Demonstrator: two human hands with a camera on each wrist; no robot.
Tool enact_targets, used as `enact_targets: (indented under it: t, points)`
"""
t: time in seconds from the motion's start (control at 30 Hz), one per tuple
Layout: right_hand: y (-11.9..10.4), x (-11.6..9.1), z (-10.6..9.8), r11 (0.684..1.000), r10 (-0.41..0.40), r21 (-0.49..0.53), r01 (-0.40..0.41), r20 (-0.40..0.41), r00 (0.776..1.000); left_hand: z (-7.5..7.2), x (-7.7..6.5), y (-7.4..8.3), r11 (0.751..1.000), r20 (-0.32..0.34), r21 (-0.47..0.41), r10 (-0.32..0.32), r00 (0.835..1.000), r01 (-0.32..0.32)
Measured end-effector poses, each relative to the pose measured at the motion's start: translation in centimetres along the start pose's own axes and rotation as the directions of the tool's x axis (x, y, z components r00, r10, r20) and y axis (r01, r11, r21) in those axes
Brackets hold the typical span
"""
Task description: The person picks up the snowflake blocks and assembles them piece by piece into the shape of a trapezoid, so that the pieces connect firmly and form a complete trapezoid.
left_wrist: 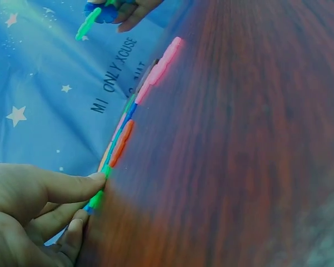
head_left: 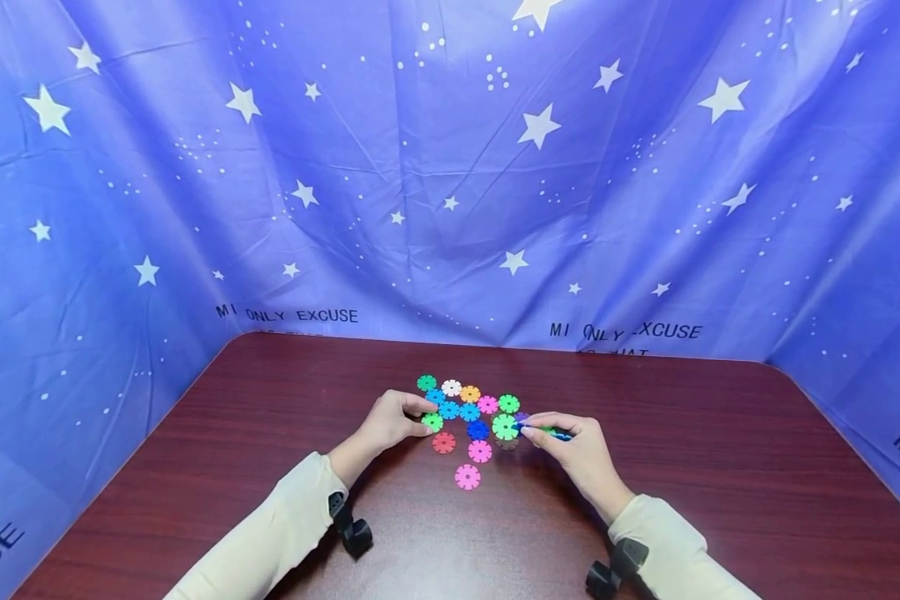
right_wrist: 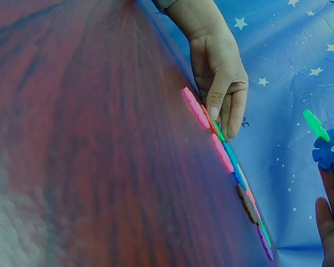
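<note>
Notched plastic snowflake discs lie in a loose cluster on the table. At its left side my left hand (head_left: 390,421) rests on the table, thumb and fingers about a green disc (head_left: 432,422); the left wrist view shows this green disc (left_wrist: 96,199) between thumb and fingertips. Raised over the cluster's right side, my right hand (head_left: 573,442) pinches a blue disc (right_wrist: 325,154) with a light green disc (head_left: 506,427) slotted into it. Another green piece shows at the blue disc's other side, partly hidden by the fingers.
Near the left hand lie blue discs (head_left: 448,409) and a red disc (head_left: 444,442). Pink discs (head_left: 467,477) lie closest to the front, and a brown disc (right_wrist: 247,204) sits beneath the right hand. A starry blue curtain (head_left: 450,167) surrounds the dark wooden table (head_left: 307,375).
</note>
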State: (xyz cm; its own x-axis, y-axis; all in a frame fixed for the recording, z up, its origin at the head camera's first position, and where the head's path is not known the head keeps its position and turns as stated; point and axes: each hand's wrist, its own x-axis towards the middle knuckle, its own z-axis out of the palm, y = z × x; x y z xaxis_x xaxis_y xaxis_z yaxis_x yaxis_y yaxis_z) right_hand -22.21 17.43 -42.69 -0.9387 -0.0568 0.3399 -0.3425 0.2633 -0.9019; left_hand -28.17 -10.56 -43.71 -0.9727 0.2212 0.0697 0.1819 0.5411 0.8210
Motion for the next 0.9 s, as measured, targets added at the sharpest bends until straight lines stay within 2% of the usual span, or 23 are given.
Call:
enact_targets:
  t: [0.2, 0.5, 0.63, 0.77, 0.9]
  points:
    - [-0.1, 0.0, 0.0, 1.000, -0.015, 0.009, 0.015, 0.007, 1.000, -0.3, -0.3, 0.4, 1.000, 0.009, 0.011, -0.016, 1.000, 0.016]
    - [-0.2, 0.0, -0.1, 1.000, -0.027, 0.009, 0.027, -0.016, 1.000, -0.7, -0.6, 0.5, 0.997, 0.030, 0.012, -0.074, 0.997, 0.073]
    - [-1.1, -0.1, -0.1, 0.999, -0.039, 0.011, 0.039, -0.021, 0.999, -0.9, -0.5, 0.5, 0.997, 0.044, -0.021, -0.079, 0.996, 0.080]
    - [-1.1, -0.1, -0.1, 0.999, -0.038, 0.017, 0.038, -0.019, 0.999, -1.2, -0.5, 0.4, 0.995, 0.057, -0.063, -0.080, 0.995, 0.083]
    - [-0.2, 0.1, -0.1, 0.999, -0.033, 0.014, 0.034, -0.025, 0.999, -1.5, -0.4, 0.4, 0.995, 0.093, -0.082, -0.046, 0.995, 0.054]
